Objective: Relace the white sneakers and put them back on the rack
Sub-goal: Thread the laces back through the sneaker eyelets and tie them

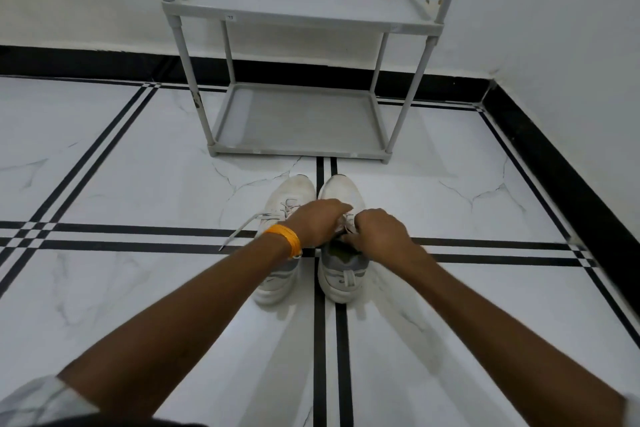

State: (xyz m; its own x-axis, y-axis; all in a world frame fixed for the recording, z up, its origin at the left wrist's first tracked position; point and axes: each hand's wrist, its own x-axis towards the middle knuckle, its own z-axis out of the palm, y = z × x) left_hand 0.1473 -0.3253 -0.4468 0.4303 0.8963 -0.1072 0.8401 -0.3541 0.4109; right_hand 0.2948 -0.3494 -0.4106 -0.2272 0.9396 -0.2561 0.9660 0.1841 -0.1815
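Observation:
Two white sneakers stand side by side on the tiled floor, toes pointing at the rack. The left sneaker [294, 191] has a loose lace [239, 230] trailing out to its left across the floor. Both hands work over the tongue of the right sneaker [343, 274]. My left hand [317, 220], with an orange band at the wrist, reaches across and pinches the right sneaker's lace. My right hand [379, 230] is closed on the lace at the same spot. The lace ends themselves are mostly hidden under my fingers.
A grey two-shelf rack [301, 19] stands just beyond the sneakers against the white wall, both shelves bare. A black skirting strip [554, 163] runs along the wall at the back and right. The floor is white marble tile with black stripes.

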